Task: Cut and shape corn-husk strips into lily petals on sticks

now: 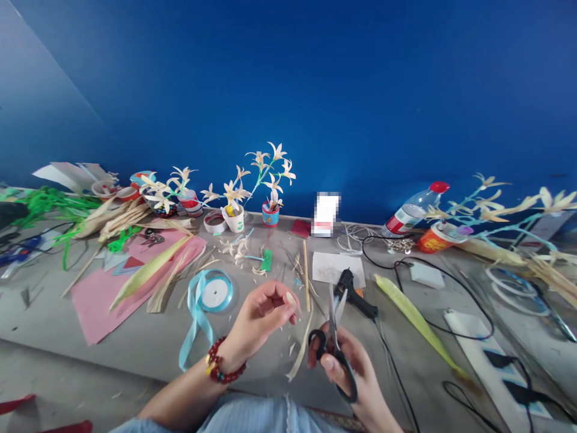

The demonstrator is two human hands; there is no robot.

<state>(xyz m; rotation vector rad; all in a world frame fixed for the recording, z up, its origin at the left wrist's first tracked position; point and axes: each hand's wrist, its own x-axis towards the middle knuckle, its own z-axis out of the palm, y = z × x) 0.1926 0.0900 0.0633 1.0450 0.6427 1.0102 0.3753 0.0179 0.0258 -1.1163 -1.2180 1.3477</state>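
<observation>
Left hand (264, 316) pinches a pale husk strip (301, 352) at its far end — long axis running near-to-far, just left of the open-bladed scissors (333, 328) clenched in the right hand (356, 373).

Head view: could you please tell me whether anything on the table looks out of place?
The plastic bottle lies on its side at back right. The blue ribbon trails unwound from its spool over the table's front edge. Snippets litter the table between the left hand's husk piece and the right hand's scissors.

Head camera looks forward and down (close) over the table (135, 349).
</observation>
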